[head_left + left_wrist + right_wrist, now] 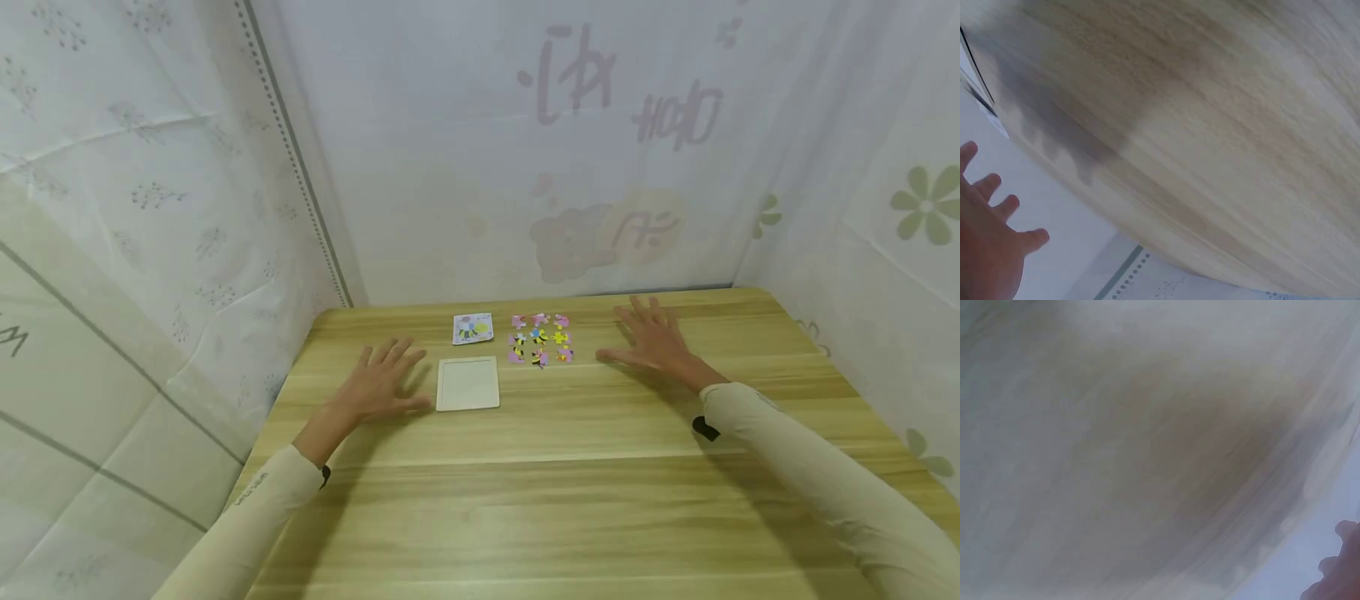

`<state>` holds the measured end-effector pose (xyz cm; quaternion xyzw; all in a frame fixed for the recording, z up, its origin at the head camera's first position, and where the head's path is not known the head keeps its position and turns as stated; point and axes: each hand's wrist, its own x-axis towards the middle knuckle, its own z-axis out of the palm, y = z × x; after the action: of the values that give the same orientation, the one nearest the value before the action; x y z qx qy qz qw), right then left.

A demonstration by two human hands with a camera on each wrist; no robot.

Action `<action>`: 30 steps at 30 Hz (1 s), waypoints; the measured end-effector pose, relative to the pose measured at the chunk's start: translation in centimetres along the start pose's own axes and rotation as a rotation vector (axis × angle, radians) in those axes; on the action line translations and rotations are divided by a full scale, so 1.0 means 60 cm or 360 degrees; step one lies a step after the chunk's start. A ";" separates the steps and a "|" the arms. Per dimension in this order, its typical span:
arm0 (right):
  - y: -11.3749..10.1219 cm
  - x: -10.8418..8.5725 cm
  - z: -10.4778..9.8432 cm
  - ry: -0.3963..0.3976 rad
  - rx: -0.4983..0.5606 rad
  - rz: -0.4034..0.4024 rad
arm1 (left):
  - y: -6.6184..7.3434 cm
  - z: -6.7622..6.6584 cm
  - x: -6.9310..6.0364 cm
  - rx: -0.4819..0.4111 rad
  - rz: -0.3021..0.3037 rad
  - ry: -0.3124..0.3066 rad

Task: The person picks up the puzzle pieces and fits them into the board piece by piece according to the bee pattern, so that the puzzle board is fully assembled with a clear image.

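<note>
My left hand (pixel 378 387) has its fingers spread wide and holds nothing, its thumb tip just beside the left edge of the square white puzzle tray (pixel 470 385). My right hand (pixel 651 337) is spread just as wide and holds nothing either, its thumb pointing toward the bee puzzle pieces (pixel 539 337) yet apart from them. From these views I cannot tell whether my palms touch the wood-grain table (pixel 480 508). The nine pieces lie picture side up in three rows of three, toward the far edge of the table, to the right of the tray and a little beyond it. Just behind the tray sits the bee picture card (pixel 472 329), its printed side up. As far as I can judge, this is the very start: the laying-out is done and no more. No block of fitted pieces shows, and all nine lie outside the tray, so the whole of the joining looks to be left.
</note>
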<state>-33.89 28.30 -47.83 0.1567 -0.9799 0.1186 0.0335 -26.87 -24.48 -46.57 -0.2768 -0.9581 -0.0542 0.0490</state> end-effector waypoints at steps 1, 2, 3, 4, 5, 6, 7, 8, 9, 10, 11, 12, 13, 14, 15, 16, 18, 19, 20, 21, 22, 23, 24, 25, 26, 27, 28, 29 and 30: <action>0.000 0.003 0.001 -0.0003 -0.0008 -0.0005 | 0.001 0.001 0.001 -0.0022 0.0013 -0.0011; -0.001 0.006 0.002 -0.0007 -0.0012 -0.0009 | 0.002 0.002 0.002 -0.0049 0.0032 -0.0012; -0.001 0.007 0.003 -0.0004 -0.0017 -0.0012 | 0.004 0.003 0.004 -0.0080 0.0053 -0.0017; 0.000 0.010 0.006 0.0007 -0.0023 -0.0024 | 0.006 0.004 0.005 -0.0106 0.0081 -0.0016; -0.001 0.012 0.006 0.0016 -0.0028 -0.0029 | 0.006 0.004 0.007 -0.0136 0.0106 -0.0016; -0.003 0.013 0.005 0.0012 -0.0048 -0.0031 | 0.007 0.006 0.009 -0.0166 0.0128 -0.0018; -0.005 0.015 0.003 0.0013 -0.0061 -0.0032 | 0.007 0.006 0.011 -0.0201 0.0146 -0.0021; -0.008 0.016 0.002 0.0010 -0.0067 -0.0034 | 0.008 0.007 0.013 -0.0233 0.0158 -0.0028; -0.011 0.018 0.000 0.0008 -0.0069 -0.0037 | 0.008 0.008 0.014 -0.0269 0.0164 -0.0037; -0.015 0.021 -0.001 0.0006 -0.0072 -0.0042 | 0.008 0.009 0.015 -0.0296 0.0167 -0.0046; -0.020 0.022 -0.003 -0.0005 -0.0080 -0.0036 | 0.008 0.010 0.016 -0.0324 0.0165 -0.0057; -0.023 0.025 -0.004 -0.0013 -0.0079 -0.0039 | 0.008 0.011 0.017 -0.0349 0.0162 -0.0066; -0.027 0.027 -0.003 -0.0018 -0.0079 -0.0040 | 0.008 0.011 0.018 -0.0373 0.0156 -0.0075; -0.029 0.028 -0.003 -0.0026 -0.0079 -0.0042 | 0.008 0.012 0.018 -0.0401 0.0149 -0.0087; -0.031 0.030 -0.002 -0.0031 -0.0080 -0.0044 | 0.008 0.011 0.018 -0.0430 0.0142 -0.0099; -0.033 0.032 -0.001 -0.0037 -0.0086 -0.0045 | 0.008 0.012 0.019 -0.0451 0.0140 -0.0109; -0.038 0.034 0.001 -0.0044 -0.0090 -0.0049 | 0.009 0.013 0.021 -0.0486 0.0140 -0.0118; -0.040 0.036 0.002 -0.0047 -0.0095 -0.0050 | 0.009 0.014 0.022 -0.0503 0.0140 -0.0123; -0.042 0.037 0.003 -0.0046 -0.0092 -0.0052 | 0.009 0.014 0.023 -0.0520 0.0141 -0.0129; -0.045 0.039 0.004 -0.0044 -0.0092 -0.0057 | 0.009 0.014 0.025 -0.0530 0.0141 -0.0135; -0.048 0.041 0.004 -0.0044 -0.0094 -0.0063 | 0.009 0.015 0.026 -0.0538 0.0140 -0.0139; -0.051 0.043 0.004 -0.0038 -0.0090 -0.0072 | 0.009 0.015 0.028 -0.0545 0.0134 -0.0144; -0.055 0.044 0.005 -0.0036 -0.0088 -0.0081 | 0.009 0.016 0.029 -0.0548 0.0128 -0.0153; -0.058 0.046 0.005 -0.0031 -0.0081 -0.0089 | 0.009 0.016 0.031 -0.0552 0.0122 -0.0165; -0.062 0.048 0.006 -0.0027 -0.0079 -0.0100 | 0.009 0.016 0.032 -0.0551 0.0112 -0.0180; -0.065 0.050 0.006 -0.0022 -0.0074 -0.0111 | 0.009 0.017 0.033 -0.0548 0.0104 -0.0191; -0.069 0.052 0.007 -0.0014 -0.0070 -0.0123 | 0.009 0.017 0.034 -0.0546 0.0099 -0.0200; -0.072 0.055 0.007 -0.0004 -0.0068 -0.0132 | 0.009 0.018 0.034 -0.0540 0.0097 -0.0203; -0.075 0.057 0.008 -0.0002 -0.0070 -0.0136 | 0.010 0.018 0.035 -0.0533 0.0096 -0.0208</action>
<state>-35.72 23.02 -46.94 0.1977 -0.9747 0.0954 0.0413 -28.37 -22.75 -47.33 -0.3126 -0.9281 -0.1935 -0.0585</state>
